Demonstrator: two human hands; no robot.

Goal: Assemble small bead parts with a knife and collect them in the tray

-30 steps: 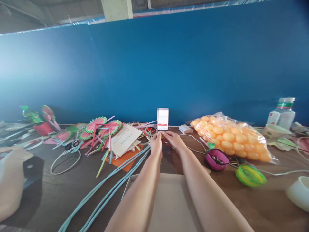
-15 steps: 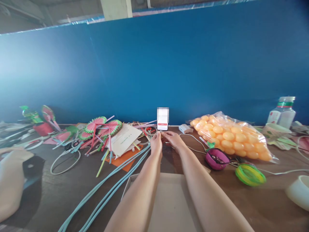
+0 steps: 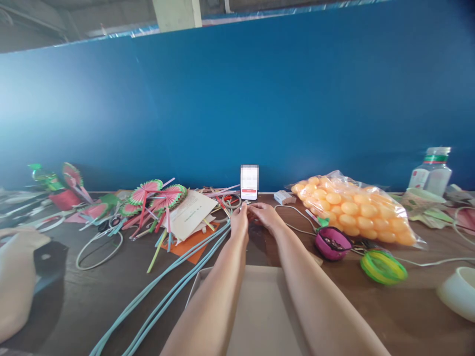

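Note:
My left hand [image 3: 239, 220] and my right hand [image 3: 264, 214] meet at the middle of the table, just in front of a phone [image 3: 249, 191] propped against the blue wall. Fingers of both hands are closed together around a tiny whitish piece at the fingertips, too small to name. Pale blue cords [image 3: 174, 269] run from beside my left hand down toward the lower left. A shallow cardboard tray [image 3: 260, 301] lies below my forearms. Left of my hands, papers [image 3: 193, 212] lie over an orange sheet [image 3: 195, 253].
Pink-and-green paper fans [image 3: 146, 193] are piled at left, near another person's arm [image 3: 18, 277]. On the right lie a bag of orange balls [image 3: 356, 207], a purple bowl [image 3: 333, 243], a green-yellow ring stack [image 3: 383, 267], a plastic bottle [image 3: 432, 170] and a white cup [image 3: 460, 294].
The view has shifted very slightly. My hands stay together in the same place, with only small finger movement; the whitish piece shows a little more at the fingertips.

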